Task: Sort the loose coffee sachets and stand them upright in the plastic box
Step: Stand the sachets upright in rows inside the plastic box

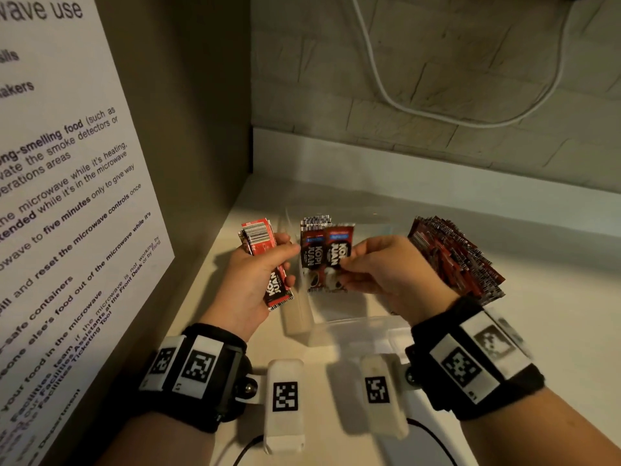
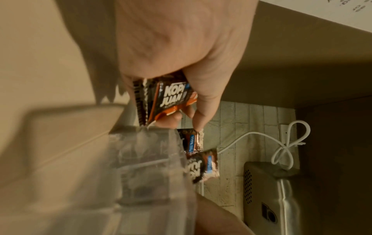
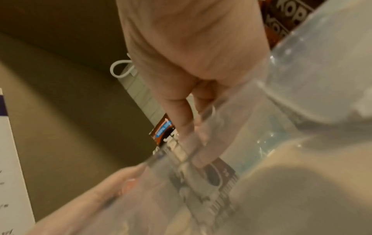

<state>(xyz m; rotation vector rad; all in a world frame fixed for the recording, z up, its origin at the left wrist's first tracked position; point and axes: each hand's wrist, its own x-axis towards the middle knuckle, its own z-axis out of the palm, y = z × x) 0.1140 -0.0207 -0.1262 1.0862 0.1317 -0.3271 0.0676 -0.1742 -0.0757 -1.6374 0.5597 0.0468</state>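
My left hand point(image 1: 265, 267) grips a small stack of red-and-black coffee sachets point(image 1: 260, 243) just left of the clear plastic box point(image 1: 353, 326). My right hand point(image 1: 356, 270) pinches one sachet point(image 1: 339, 250) upright inside the box, beside several sachets point(image 1: 311, 253) standing there. A pile of loose sachets point(image 1: 457, 257) lies on the counter to the right of the box. In the left wrist view the left hand point(image 2: 181, 63) curls round the held sachets point(image 2: 171, 97) above the box wall point(image 2: 145, 159). In the right wrist view the fingers point(image 3: 181, 114) hold the sachet point(image 3: 164, 135) behind the blurred box wall point(image 3: 261, 127).
A printed notice point(image 1: 67, 196) covers the wall close on the left. A white cable point(image 1: 386, 95) hangs on the brick wall behind the white counter point(image 1: 537, 297). A metal appliance point(image 2: 271, 190) shows in the left wrist view.
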